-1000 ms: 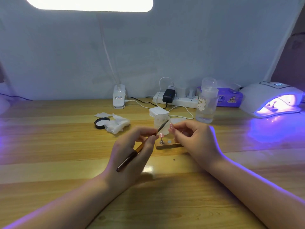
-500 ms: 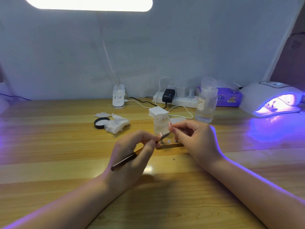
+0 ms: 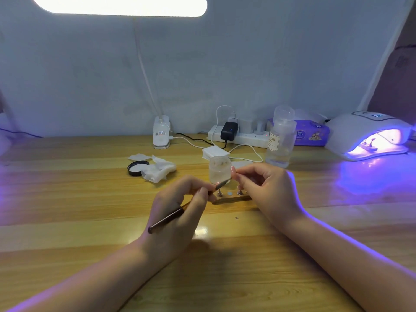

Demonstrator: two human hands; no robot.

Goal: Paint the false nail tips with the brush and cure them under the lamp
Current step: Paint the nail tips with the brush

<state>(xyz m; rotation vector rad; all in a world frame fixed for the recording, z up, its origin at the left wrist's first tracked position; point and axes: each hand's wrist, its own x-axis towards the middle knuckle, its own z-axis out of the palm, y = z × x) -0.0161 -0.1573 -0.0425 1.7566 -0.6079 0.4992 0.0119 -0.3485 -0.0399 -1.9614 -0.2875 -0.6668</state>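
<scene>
Nail tip (image 3: 233, 171), small, pink and glossy, is pinched between the thumb and forefinger of the right hand (image 3: 267, 190), held just above the worktop (image 3: 67, 199); the left hand (image 3: 180, 212) grips a slim dark brush (image 3: 180, 212) like a pen, fingers curled round the shaft, its bristle end touching or all but touching the tip; a second ago the brush pointed higher, toward the frosted jar (image 3: 220, 168) behind it, and it has since dropped to meet the nail, which suggests the painting stroke is under way rather than loading; just below the hands a narrow wooden strip (image 3: 234, 200) carries small metal stands (image 3: 219, 194), and whether other tips sit on them is too small to tell; the jar is short, round and translucent, with its black lid (image 3: 137, 167) lying flat well to the left beside crumpled white wipes (image 3: 158, 170); a stack of square white pads (image 3: 215, 152) lies behind the jar; a tall clear plastic bottle (image 3: 280, 140) stands to the right; at the far right the domed white curing lamp (image 3: 369, 136) glows violet, with something small inside it, casting purple light over the smooth, striped, glossy wood; the lamp stands well apart from the held tip, so curing of this tip is not yet done.
</scene>
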